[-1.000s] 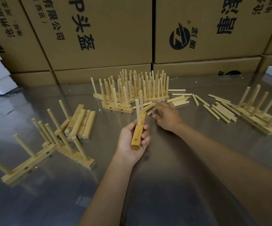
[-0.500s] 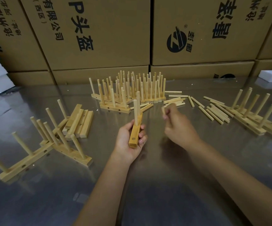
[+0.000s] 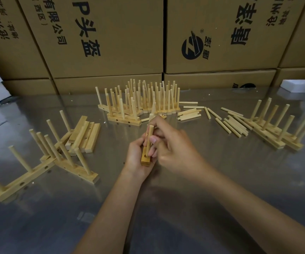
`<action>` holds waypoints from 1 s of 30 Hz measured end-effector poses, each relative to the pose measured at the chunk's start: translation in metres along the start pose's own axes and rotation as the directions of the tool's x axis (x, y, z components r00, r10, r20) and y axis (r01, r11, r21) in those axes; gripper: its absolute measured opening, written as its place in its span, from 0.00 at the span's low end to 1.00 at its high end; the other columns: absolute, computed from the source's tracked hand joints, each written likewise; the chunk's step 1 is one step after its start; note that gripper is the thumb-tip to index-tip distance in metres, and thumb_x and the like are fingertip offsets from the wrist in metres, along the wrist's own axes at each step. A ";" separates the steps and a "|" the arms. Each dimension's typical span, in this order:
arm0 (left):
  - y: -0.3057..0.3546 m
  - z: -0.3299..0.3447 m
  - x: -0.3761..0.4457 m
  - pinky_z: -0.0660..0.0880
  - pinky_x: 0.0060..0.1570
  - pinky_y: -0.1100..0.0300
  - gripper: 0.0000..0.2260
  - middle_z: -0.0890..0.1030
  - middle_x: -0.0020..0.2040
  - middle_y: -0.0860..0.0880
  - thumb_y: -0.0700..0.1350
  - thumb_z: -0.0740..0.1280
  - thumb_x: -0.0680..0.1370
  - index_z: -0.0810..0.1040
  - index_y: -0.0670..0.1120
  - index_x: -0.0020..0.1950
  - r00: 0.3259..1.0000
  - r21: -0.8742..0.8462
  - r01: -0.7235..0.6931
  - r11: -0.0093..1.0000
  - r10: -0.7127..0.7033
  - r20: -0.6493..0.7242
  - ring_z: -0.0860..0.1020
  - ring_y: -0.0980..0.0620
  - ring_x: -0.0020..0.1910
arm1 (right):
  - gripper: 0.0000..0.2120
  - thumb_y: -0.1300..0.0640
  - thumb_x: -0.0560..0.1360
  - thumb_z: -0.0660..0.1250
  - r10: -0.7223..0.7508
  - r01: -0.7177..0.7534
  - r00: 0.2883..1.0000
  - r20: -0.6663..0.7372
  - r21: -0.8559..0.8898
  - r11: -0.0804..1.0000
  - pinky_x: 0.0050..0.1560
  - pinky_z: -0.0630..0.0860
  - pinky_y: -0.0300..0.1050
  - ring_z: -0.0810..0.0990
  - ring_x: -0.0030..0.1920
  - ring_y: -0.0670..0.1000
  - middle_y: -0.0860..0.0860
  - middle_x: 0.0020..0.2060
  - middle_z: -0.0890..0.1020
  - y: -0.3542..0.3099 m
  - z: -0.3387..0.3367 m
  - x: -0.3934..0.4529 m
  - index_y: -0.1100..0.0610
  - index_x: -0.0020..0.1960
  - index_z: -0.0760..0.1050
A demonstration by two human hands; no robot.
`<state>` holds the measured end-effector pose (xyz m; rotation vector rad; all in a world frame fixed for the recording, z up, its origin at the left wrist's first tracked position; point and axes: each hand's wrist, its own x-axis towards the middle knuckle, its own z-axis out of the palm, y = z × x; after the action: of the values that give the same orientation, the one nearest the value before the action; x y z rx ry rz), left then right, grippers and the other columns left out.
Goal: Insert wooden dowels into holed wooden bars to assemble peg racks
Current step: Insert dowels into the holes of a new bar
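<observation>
My left hand [image 3: 136, 160] grips a holed wooden bar [image 3: 145, 158] above the middle of the steel table, its near end hole showing. Pegs stand in the far part of the bar, partly hidden by fingers. My right hand [image 3: 173, 143] pinches a dowel [image 3: 150, 136] and holds it upright against the bar, right next to my left hand's fingers. Loose dowels [image 3: 234, 125] lie to the right. Bare bars [image 3: 85, 134] are stacked to the left.
Finished peg racks stand in a cluster [image 3: 144, 101] at the back centre, at the right [image 3: 276, 131] and at the left [image 3: 43, 162]. Cardboard boxes [image 3: 111, 37] wall off the back. White foam blocks [image 3: 298, 86] sit at both far corners.
My right hand picked a dowel from the table near the loose pile, lifted it and carried it left to the bar. My left hand kept holding the bar in place.
</observation>
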<state>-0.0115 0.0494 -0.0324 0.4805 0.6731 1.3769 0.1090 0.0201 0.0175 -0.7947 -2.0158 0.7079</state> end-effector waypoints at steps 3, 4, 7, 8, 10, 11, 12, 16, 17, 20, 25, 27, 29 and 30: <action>-0.001 0.000 -0.001 0.60 0.25 0.62 0.18 0.64 0.23 0.49 0.35 0.51 0.78 0.72 0.45 0.31 0.999 0.032 -0.018 0.999 0.019 -0.042 0.61 0.51 0.27 | 0.10 0.65 0.79 0.60 0.019 -0.018 0.999 -0.039 0.011 1.000 0.39 0.81 0.58 0.82 0.36 0.50 0.51 0.34 0.80 -0.001 0.006 -0.001 0.51 0.51 0.68; -0.002 -0.001 -0.002 0.59 0.24 0.62 0.17 0.63 0.22 0.49 0.34 0.53 0.75 0.72 0.46 0.29 0.998 0.043 -0.034 0.998 0.036 -0.048 0.62 0.52 0.25 | 0.10 0.65 0.78 0.60 0.018 -0.018 0.999 -0.042 0.009 1.000 0.39 0.81 0.58 0.82 0.36 0.50 0.52 0.34 0.80 -0.001 0.009 -0.001 0.51 0.51 0.68; -0.002 -0.003 -0.003 0.59 0.21 0.63 0.20 0.62 0.19 0.50 0.34 0.53 0.74 0.72 0.46 0.25 0.997 0.039 -0.043 0.998 0.046 -0.061 0.62 0.54 0.19 | 0.13 0.68 0.77 0.61 0.031 -0.031 0.998 -0.059 0.015 0.999 0.38 0.80 0.58 0.82 0.36 0.52 0.53 0.35 0.79 -0.001 0.016 -0.003 0.50 0.51 0.68; -0.002 -0.004 -0.002 0.59 0.21 0.63 0.22 0.62 0.20 0.49 0.34 0.51 0.77 0.72 0.46 0.27 0.997 0.030 -0.035 0.999 0.037 -0.069 0.62 0.54 0.19 | 0.14 0.68 0.76 0.61 0.035 -0.033 0.997 -0.068 0.017 0.999 0.38 0.80 0.57 0.82 0.37 0.52 0.53 0.35 0.79 0.000 0.017 -0.002 0.50 0.51 0.68; -0.002 -0.005 -0.001 0.63 0.21 0.62 0.18 0.64 0.21 0.48 0.34 0.49 0.78 0.70 0.44 0.32 0.997 0.023 -0.033 0.999 0.035 -0.069 0.64 0.53 0.21 | 0.13 0.68 0.76 0.61 0.030 -0.030 0.995 -0.090 0.003 1.000 0.37 0.80 0.56 0.81 0.36 0.51 0.52 0.35 0.79 0.002 0.018 -0.003 0.50 0.50 0.68; -0.003 -0.004 -0.002 0.67 0.22 0.62 0.16 0.67 0.23 0.47 0.35 0.49 0.78 0.70 0.44 0.35 0.997 0.025 -0.040 0.999 0.042 -0.064 0.68 0.52 0.23 | 0.11 0.67 0.76 0.63 0.025 -0.026 0.994 -0.109 -0.010 1.000 0.36 0.79 0.55 0.81 0.35 0.50 0.51 0.34 0.78 0.003 0.019 -0.003 0.51 0.49 0.68; -0.003 -0.003 -0.003 0.71 0.24 0.61 0.14 0.69 0.25 0.46 0.36 0.51 0.78 0.71 0.43 0.36 0.996 0.030 -0.054 0.998 0.056 -0.065 0.71 0.51 0.25 | 0.09 0.65 0.77 0.64 0.018 -0.022 0.990 -0.138 -0.024 0.999 0.35 0.78 0.54 0.80 0.34 0.50 0.50 0.33 0.78 0.003 0.021 -0.003 0.52 0.47 0.68; -0.002 0.000 -0.008 0.73 0.23 0.63 0.15 0.70 0.25 0.47 0.38 0.53 0.80 0.71 0.43 0.35 0.991 0.089 -0.078 0.993 0.087 -0.099 0.74 0.52 0.24 | 0.09 0.61 0.78 0.66 -0.003 -0.017 0.969 -0.247 -0.079 0.997 0.35 0.76 0.50 0.80 0.33 0.48 0.48 0.30 0.78 0.003 0.033 -0.007 0.52 0.43 0.67; -0.002 0.001 -0.009 0.72 0.22 0.64 0.18 0.71 0.23 0.48 0.38 0.52 0.81 0.73 0.44 0.33 0.990 0.106 -0.077 0.991 0.088 -0.107 0.74 0.53 0.22 | 0.09 0.60 0.77 0.67 -0.005 -0.017 0.966 -0.260 -0.083 0.996 0.36 0.77 0.48 0.80 0.34 0.47 0.47 0.31 0.78 0.003 0.036 -0.010 0.52 0.43 0.68; -0.001 0.003 -0.013 0.72 0.21 0.65 0.20 0.73 0.23 0.47 0.40 0.51 0.83 0.72 0.42 0.34 0.995 0.034 -0.056 0.998 0.059 -0.080 0.75 0.52 0.21 | 0.11 0.59 0.74 0.72 0.024 -0.049 0.955 -0.296 -0.076 0.996 0.38 0.77 0.40 0.80 0.38 0.45 0.46 0.36 0.79 0.005 0.037 -0.018 0.52 0.45 0.69; 0.004 0.005 -0.008 0.70 0.24 0.63 0.14 0.69 0.29 0.48 0.44 0.53 0.84 0.70 0.44 0.41 0.969 0.089 0.015 0.996 0.008 -0.247 0.68 0.52 0.25 | 0.18 0.42 0.72 0.72 0.136 -0.207 0.956 -0.261 -0.270 0.940 0.33 0.66 0.31 0.73 0.38 0.38 0.43 0.38 0.73 0.007 0.030 -0.025 0.44 0.38 0.63; 0.006 0.008 -0.007 0.68 0.20 0.65 0.17 0.69 0.25 0.47 0.45 0.54 0.84 0.72 0.42 0.38 0.954 0.091 0.054 0.994 -0.024 -0.300 0.68 0.51 0.21 | 0.20 0.35 0.72 0.68 0.213 -0.263 0.961 -0.174 -0.351 0.899 0.30 0.61 0.33 0.73 0.32 0.40 0.44 0.31 0.75 0.009 0.030 -0.024 0.45 0.34 0.63; 0.007 0.009 -0.008 0.68 0.19 0.67 0.19 0.68 0.22 0.47 0.47 0.55 0.84 0.72 0.42 0.36 0.950 0.056 0.063 0.996 -0.043 -0.310 0.68 0.52 0.17 | 0.21 0.35 0.73 0.67 0.242 -0.274 0.961 -0.132 -0.349 0.896 0.30 0.62 0.38 0.72 0.28 0.43 0.45 0.26 0.73 0.009 0.030 -0.022 0.49 0.33 0.66; 0.008 0.009 -0.008 0.67 0.19 0.68 0.19 0.68 0.22 0.47 0.47 0.55 0.84 0.72 0.42 0.36 0.949 0.046 0.053 0.998 -0.036 -0.313 0.67 0.52 0.17 | 0.21 0.36 0.74 0.67 0.240 -0.269 0.963 -0.124 -0.354 0.896 0.30 0.63 0.39 0.72 0.28 0.43 0.45 0.25 0.73 0.009 0.030 -0.020 0.50 0.34 0.68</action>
<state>-0.0115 0.0436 -0.0199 0.2888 0.9761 1.4084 0.0952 0.0052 -0.0133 -1.3060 -2.0206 0.4336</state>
